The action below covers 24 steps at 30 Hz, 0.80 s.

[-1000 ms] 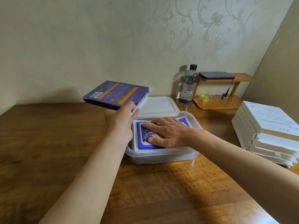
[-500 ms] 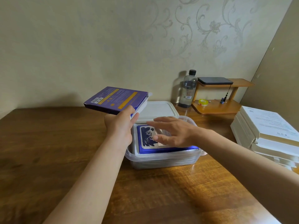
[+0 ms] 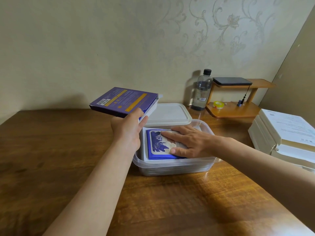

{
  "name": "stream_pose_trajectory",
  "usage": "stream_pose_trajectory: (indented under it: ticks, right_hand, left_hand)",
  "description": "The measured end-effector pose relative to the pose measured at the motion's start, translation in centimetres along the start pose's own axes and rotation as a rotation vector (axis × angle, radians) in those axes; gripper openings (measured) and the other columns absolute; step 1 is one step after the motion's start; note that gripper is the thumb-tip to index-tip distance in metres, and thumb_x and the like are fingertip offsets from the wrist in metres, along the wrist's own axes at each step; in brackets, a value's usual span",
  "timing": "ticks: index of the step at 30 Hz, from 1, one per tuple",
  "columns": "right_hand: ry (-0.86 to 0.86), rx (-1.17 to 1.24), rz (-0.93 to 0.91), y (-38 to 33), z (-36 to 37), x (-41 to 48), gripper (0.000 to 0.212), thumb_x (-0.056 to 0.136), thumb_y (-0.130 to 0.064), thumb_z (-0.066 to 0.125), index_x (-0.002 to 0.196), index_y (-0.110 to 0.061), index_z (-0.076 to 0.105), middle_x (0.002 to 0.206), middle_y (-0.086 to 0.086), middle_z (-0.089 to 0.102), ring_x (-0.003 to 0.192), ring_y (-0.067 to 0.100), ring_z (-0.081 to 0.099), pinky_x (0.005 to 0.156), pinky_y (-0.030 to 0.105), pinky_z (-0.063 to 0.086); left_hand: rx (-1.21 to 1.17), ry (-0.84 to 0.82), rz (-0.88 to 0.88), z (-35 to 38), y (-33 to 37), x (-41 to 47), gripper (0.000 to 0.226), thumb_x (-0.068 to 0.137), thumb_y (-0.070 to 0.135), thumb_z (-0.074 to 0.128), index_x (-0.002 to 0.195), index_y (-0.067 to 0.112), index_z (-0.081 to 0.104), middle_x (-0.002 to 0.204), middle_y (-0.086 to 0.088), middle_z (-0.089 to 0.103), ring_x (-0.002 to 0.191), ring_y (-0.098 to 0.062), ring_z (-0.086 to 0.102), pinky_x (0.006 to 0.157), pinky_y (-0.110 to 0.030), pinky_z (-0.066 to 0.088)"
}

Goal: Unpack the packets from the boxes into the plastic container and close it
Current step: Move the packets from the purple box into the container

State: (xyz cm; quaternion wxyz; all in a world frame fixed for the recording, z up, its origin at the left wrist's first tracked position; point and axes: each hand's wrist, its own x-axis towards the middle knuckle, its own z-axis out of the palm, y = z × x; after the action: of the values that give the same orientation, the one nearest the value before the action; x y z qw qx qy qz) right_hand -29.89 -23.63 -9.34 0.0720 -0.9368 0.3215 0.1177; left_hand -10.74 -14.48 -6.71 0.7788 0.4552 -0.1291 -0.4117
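A clear plastic container stands open on the wooden table. Inside it lies a stack of blue and white packets. My right hand lies flat on the top packet, fingers straight and pointing left. My left hand grips a flat purple box by its near edge and holds it in the air just left of the container, its open end toward the right. The container's white lid lies right behind the container.
A plastic bottle stands at the wall beside a small wooden shelf holding a dark device, a yellow tape roll and a cable. A stack of white books sits at the right table edge.
My right hand, flat on the packets a second ago, lifted off them and has come back down onto the top packet. The purple box in my left hand stayed about where it was.
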Motion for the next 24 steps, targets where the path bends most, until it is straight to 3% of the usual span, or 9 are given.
stream_pose_trajectory:
  ticks: [7,13,18,24]
  right_hand:
    - [0.003,-0.014,0.003,-0.2,-0.3,-0.1,0.071,0.089,-0.079,0.021,0.150,-0.057,-0.007,0.164,-0.004,0.014,0.149,0.026,0.017,0.117,0.051,0.016]
    - [0.054,0.039,0.015,-0.7,-1.3,-0.8,0.071,0.088,-0.080,0.022,0.152,-0.056,0.004,0.164,-0.005,0.019,0.150,0.025,0.020,0.117,0.055,0.015]
    - [0.063,-0.070,0.036,-2.2,-2.3,-0.2,0.079,0.085,-0.085,0.017,0.155,-0.050,0.005,0.166,-0.002,0.015,0.152,0.025,0.015,0.120,0.053,0.012]
    - [0.147,0.039,-0.078,-4.5,-1.3,1.4,0.077,0.091,-0.077,0.027,0.157,-0.040,0.013,0.164,-0.002,0.022,0.150,0.023,0.022,0.120,0.045,0.016]
  left_hand:
    - [-0.003,0.003,-0.005,0.0,0.0,0.0,0.039,0.089,0.001,0.073,0.121,0.010,0.053,0.114,-0.003,0.063,0.089,-0.018,0.067,0.058,-0.023,0.060]
    - [0.002,0.002,0.004,0.0,0.0,0.2,0.030,0.087,-0.003,0.072,0.105,0.012,0.054,0.110,-0.003,0.064,0.094,-0.020,0.069,0.067,-0.026,0.063]
    - [0.009,-0.007,0.025,0.0,-0.1,0.4,0.027,0.086,-0.006,0.071,0.096,0.013,0.055,0.106,-0.004,0.065,0.096,-0.020,0.069,0.075,-0.030,0.064]
    - [0.013,0.004,0.020,0.0,-0.1,0.4,0.035,0.087,-0.003,0.072,0.114,0.011,0.055,0.110,-0.003,0.063,0.089,-0.019,0.068,0.068,-0.026,0.063]
